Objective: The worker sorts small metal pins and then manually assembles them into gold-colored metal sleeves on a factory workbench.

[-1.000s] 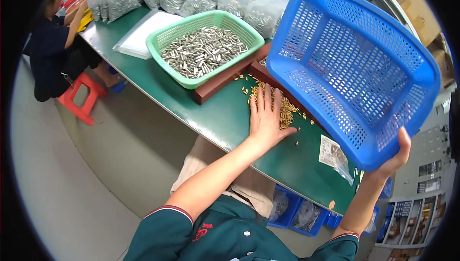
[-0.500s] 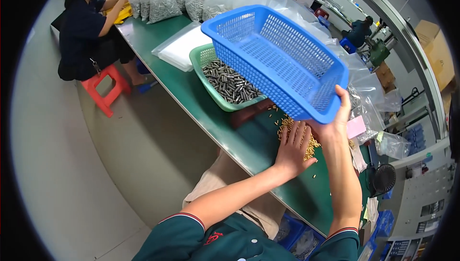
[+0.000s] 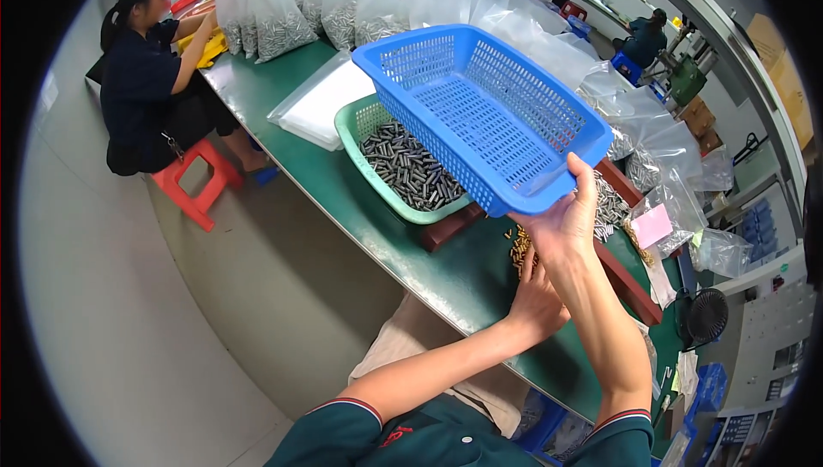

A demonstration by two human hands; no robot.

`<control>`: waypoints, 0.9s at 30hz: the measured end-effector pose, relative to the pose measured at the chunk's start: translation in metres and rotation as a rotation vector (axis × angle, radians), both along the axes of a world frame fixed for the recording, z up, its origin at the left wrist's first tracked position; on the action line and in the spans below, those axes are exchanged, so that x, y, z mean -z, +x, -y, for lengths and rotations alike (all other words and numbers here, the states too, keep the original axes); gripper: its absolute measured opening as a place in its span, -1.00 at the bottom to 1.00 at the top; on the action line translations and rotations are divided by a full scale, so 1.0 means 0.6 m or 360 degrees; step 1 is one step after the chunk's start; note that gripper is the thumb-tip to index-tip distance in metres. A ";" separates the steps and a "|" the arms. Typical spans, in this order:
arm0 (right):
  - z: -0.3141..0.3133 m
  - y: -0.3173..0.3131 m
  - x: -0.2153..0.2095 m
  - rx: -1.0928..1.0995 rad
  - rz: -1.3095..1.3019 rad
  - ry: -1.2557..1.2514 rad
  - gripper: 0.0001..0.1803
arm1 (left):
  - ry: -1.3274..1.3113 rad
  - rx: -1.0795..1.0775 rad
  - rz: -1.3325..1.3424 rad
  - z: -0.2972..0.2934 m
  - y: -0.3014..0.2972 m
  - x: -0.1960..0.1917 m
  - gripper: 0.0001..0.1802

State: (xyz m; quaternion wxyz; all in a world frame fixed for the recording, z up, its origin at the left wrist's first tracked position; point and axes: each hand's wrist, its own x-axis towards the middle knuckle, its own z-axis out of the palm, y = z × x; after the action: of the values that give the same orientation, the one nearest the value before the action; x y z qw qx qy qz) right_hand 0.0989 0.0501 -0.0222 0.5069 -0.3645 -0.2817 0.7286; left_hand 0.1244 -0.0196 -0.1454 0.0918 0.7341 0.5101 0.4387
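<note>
Long green workbench point(image 3: 283, 137), grey floor point(image 3: 129, 313), red stool point(image 3: 199, 177)

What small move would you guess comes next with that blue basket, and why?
Probably setting the blue basket down. It looks empty and the right hand holds it by one edge in the air above the green basket, while the left hand rests by the small brass pieces on the table.

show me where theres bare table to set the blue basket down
Bare green tabletop runs along the near edge, left of the green plastic basket of grey metal pins and the flat clear bag. The blue plastic mesh basket is in the right hand. Crowded: filled bags behind, brass pieces under the left hand.
</note>
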 end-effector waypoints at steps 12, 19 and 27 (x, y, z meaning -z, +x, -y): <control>0.046 -0.210 -0.168 0.0242 0.0103 0.2251 -0.13 | 0.0057 -0.0964 0.0296 0.222 -0.315 0.003 -0.64; 0.015 -0.462 -0.134 0.0608 0.0410 0.3427 0.08 | -0.0121 -0.1320 0.0498 0.300 -0.373 0.065 -0.65; 0.030 -0.539 -0.013 -0.0248 0.0773 0.2965 0.05 | -0.0187 -0.1452 0.0767 0.325 -0.406 0.117 -0.67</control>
State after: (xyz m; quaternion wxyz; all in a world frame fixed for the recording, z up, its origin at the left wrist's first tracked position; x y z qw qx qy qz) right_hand -0.2243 0.0319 -0.0144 0.4707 0.0628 -0.8673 0.1492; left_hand -0.1195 -0.2148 -0.2157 0.0471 0.3089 0.7663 0.5614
